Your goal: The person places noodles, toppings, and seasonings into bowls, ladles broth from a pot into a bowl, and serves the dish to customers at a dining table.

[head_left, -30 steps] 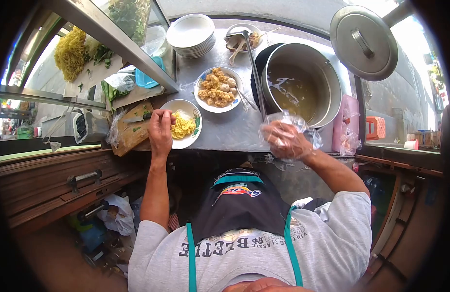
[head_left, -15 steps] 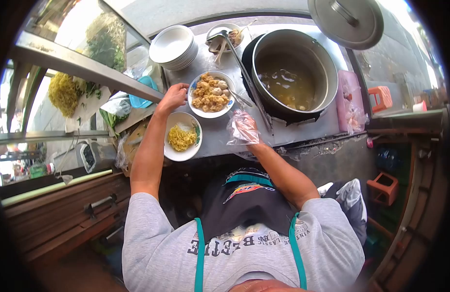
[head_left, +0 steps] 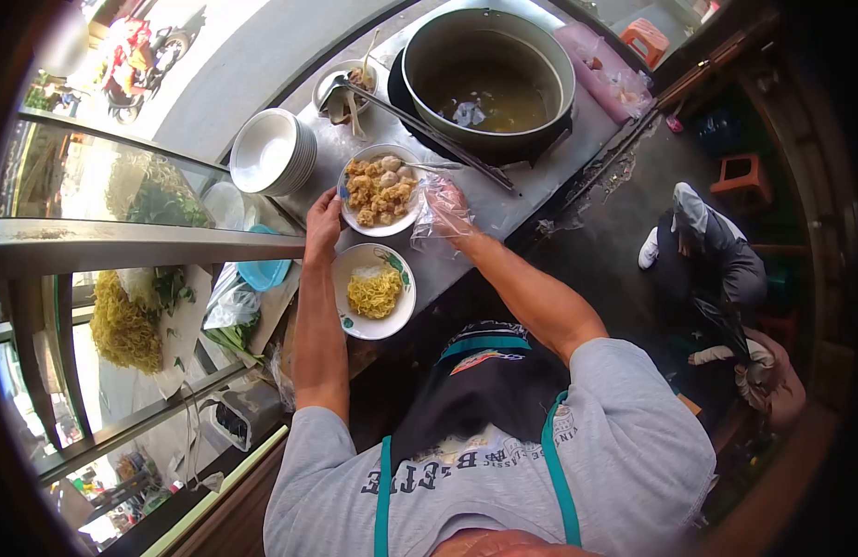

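A white bowl [head_left: 363, 221] filled with fried crumbly pieces and meatballs rests on the metal counter, a spoon [head_left: 435, 165] lying over its right rim. My left hand [head_left: 324, 223] is closed on the bowl's left edge. At the right edge, my right hand [head_left: 443, 208], in a loose clear plastic glove, grips the rim, its fingertips partly hidden by the plastic. Just below, nearer my body, stands a second white bowl [head_left: 392, 322] with yellow noodles [head_left: 375, 292] inside.
Behind the bowls is a large pot [head_left: 561, 85] of broth, with a long-handled ladle [head_left: 429, 132] beside it. Stacked white bowls [head_left: 266, 153] and a small bowl [head_left: 323, 91] with utensils stand at the back left. A metal frame bar [head_left: 150, 243] borders the left; another person [head_left: 716, 251] is at right.
My view has turned, so the counter now slants up to the right and the pot lid is out of sight. My right hand has come up against the filled bowl's right rim.
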